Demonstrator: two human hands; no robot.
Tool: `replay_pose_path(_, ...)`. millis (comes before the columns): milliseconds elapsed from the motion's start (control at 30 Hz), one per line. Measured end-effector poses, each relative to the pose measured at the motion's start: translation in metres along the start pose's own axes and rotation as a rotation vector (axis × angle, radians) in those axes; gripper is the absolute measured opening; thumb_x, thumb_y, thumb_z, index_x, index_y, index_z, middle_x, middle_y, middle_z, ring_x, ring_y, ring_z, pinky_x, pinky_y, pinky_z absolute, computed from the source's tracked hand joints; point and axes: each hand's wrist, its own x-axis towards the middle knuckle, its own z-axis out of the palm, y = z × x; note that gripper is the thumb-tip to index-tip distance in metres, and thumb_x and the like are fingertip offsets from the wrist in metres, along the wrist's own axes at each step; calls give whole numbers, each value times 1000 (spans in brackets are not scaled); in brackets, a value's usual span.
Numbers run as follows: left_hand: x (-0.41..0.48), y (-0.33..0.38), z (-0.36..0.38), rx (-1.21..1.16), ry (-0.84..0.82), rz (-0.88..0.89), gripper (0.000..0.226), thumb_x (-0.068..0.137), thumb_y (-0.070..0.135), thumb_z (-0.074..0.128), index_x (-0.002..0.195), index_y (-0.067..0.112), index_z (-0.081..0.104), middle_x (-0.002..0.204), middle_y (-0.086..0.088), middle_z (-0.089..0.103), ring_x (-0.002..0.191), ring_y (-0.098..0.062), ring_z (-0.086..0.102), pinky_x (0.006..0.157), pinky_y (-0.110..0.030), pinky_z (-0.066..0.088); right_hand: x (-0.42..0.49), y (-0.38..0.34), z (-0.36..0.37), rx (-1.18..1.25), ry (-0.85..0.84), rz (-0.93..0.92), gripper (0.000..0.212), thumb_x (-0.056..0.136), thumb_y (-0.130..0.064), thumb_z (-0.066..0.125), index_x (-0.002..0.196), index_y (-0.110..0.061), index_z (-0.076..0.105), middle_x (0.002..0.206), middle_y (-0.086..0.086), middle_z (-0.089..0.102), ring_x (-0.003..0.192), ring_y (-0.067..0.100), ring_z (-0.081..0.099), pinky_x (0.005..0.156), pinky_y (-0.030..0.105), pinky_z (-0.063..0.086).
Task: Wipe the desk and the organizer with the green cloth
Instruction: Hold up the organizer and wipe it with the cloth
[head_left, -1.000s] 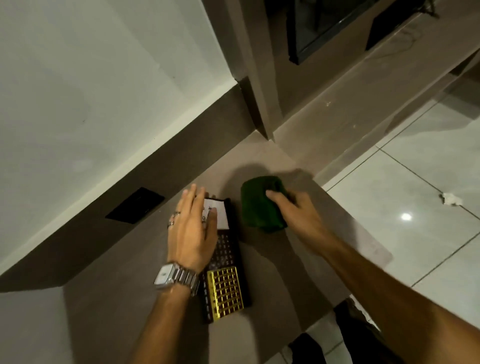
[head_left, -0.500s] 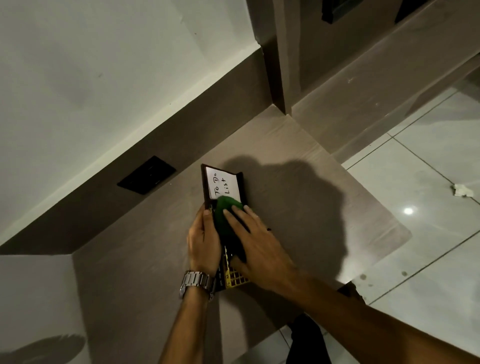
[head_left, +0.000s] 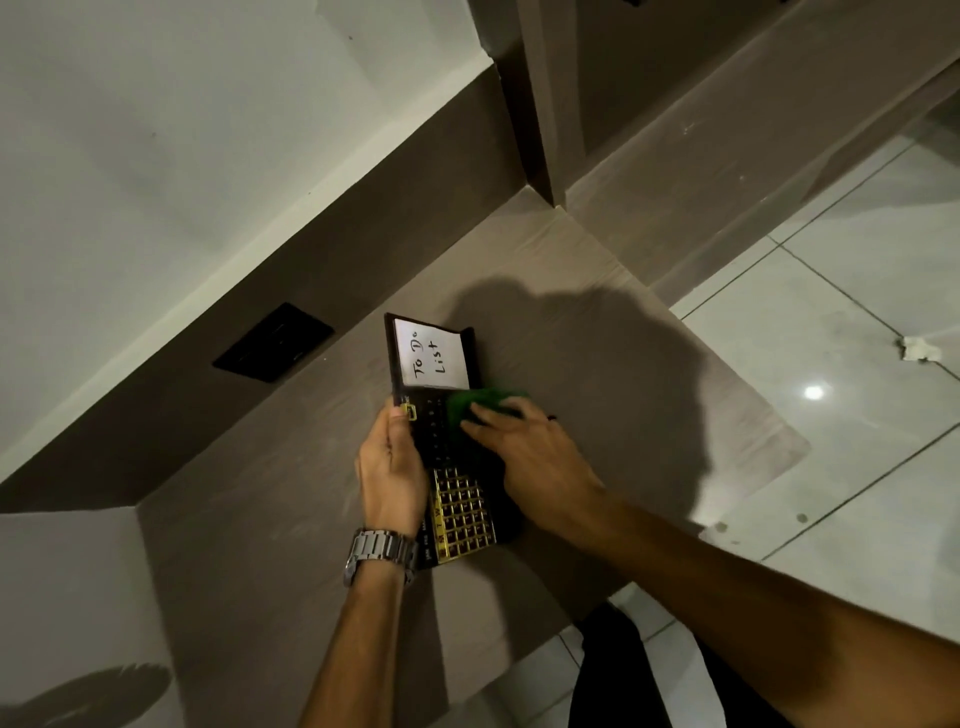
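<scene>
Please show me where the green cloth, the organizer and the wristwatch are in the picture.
cloth (head_left: 475, 402), head view, on the green fold above the fingers of the right hand.
organizer (head_left: 435, 436), head view, on its dark middle panel.
watch (head_left: 378, 552), head view, on the metal band at the left wrist.

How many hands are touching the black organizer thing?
2. The left hand grips the organizer along its left edge; the right hand presses the green cloth on its right side.
</scene>
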Motion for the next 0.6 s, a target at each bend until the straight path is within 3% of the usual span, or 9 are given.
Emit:
replay_pose_path(133,0,-1,-1,-15,2,20,36,100,37,30,109,24,63,99,3,69,87,-13,65,71,-30,48,3,-13,1,180,9,-147,71,78,8,56,142,-22,47,151,0,46,134,24,35,105,48,40)
replay_pose_path(200,-1,-2,0,-13,6,-6,38,100,37,30,112,21,62,101,-2,69,90,-18,64,76,-35,49,14,-11,-5,146,42,-71,70,80,7,54,144,-21,45,153,-1,43,135,23,33,105,50,40)
replay_pose_path(267,-2,-2,0,-19,3,-18,38,101,37,29,106,20,63,95,-2,68,86,-18,64,73,-33,45,12,-6,-6,81,20,-12,66,84,4,51,145,-20,44,154,0,41,135,25,32,104,52,39)
replay_pose_path(367,-2,-1,-1,-52,-3,-9,37,100,35,29,102,22,63,94,0,68,84,-14,64,72,-31,45,6,-10,-7,153,-47,-107,66,80,7,55,141,-19,49,151,1,46,131,26,36,104,49,40)
replay_pose_path(500,-1,-1,0,-28,-18,3,37,101,31,28,98,16,62,91,-18,64,78,-25,59,68,-32,45,27,-11,-21,131,-6,-94,64,82,5,55,141,-19,49,151,-2,45,131,23,36,105,49,39)
replay_pose_path(600,-3,-1,-2,-24,-8,14,36,101,29,28,94,15,61,92,-20,64,77,-25,58,69,-35,47,20,-6,-21,54,-165,-173,61,83,2,58,138,-22,51,148,-1,48,128,24,37,101,48,40)
